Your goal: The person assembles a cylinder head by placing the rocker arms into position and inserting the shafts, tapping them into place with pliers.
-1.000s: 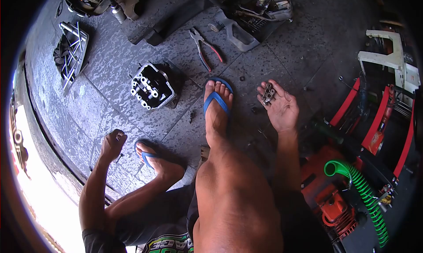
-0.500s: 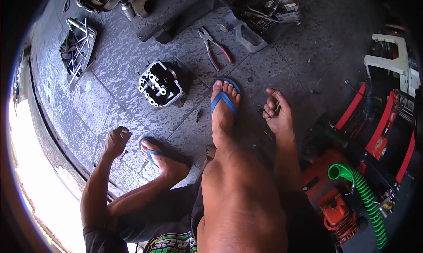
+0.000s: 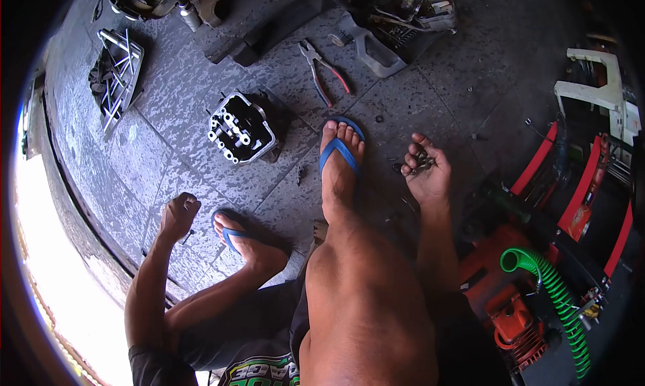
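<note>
My right hand is palm up beside my sandalled foot, its fingers curled round several small metal parts. They look dark and shiny; their exact kind is too small to tell. Over on the left, my left hand is closed in a fist above the floor, near the other foot. Whatever it may hold is hidden by the fingers. Between and beyond the hands, an engine cylinder head sits on the tiles, its dark inside facing up. Red-handled pliers lie open beyond my foot.
A tray of metal rods and tools lies at the far left. Dark plastic parts spread along the back. On the right are red rails, a coiled green hose and a red machine. Blue flip-flops are on my feet.
My right hand has turned and opened slightly, so the small metal parts in its palm show more. The left hand stays in place. The view has shifted very slightly.
</note>
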Tool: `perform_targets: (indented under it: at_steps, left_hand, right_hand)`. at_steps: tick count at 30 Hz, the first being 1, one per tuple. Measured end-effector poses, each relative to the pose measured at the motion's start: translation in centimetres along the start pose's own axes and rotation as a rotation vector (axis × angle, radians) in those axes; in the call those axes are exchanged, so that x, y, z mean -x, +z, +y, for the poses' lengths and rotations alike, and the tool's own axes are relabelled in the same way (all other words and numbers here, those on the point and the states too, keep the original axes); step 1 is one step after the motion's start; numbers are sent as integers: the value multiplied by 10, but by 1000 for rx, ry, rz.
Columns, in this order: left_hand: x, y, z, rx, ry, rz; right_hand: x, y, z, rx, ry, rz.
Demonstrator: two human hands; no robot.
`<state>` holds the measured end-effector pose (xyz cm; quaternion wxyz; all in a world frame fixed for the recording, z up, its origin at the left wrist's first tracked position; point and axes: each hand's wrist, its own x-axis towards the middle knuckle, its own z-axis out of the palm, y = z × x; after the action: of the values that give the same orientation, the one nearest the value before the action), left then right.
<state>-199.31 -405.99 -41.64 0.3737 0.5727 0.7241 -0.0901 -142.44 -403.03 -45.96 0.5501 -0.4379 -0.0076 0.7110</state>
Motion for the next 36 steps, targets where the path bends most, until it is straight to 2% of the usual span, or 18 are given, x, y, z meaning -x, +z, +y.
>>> perform_targets:
  at_steps: [9,16,18,19,21,23,26,30,33,36]
  left_hand:
    - [-3,6,3,-20,25,-10]
    - [-3,13,19,10,-2,-40]
    - [-9,26,17,23,-2,-38]
    - [-13,32,19,28,-13,-32]
    - [-21,41,36,136,-61,-32]
    - [-30,55,54,274,-51,60]
    - [-47,76,76,621,-250,261]
    - [-53,90,98,956,-342,499]
    - [-50,90,128,1191,-349,576]
    - [-50,89,152,1186,-295,659]
  right_hand:
    - [12,32,-6,-51,31,15]
    - [0,6,6,53,-43,45]
    - [-6,16,5,230,-45,246]
    - [-15,20,4,229,-32,216]
    - [-35,30,7,261,71,297]
    - [-48,53,8,295,98,264]
    - [-66,66,11,389,103,145]
    - [-71,73,18,412,93,124]
    - [-67,68,16,454,39,226]
    - [-72,56,14,481,55,328]
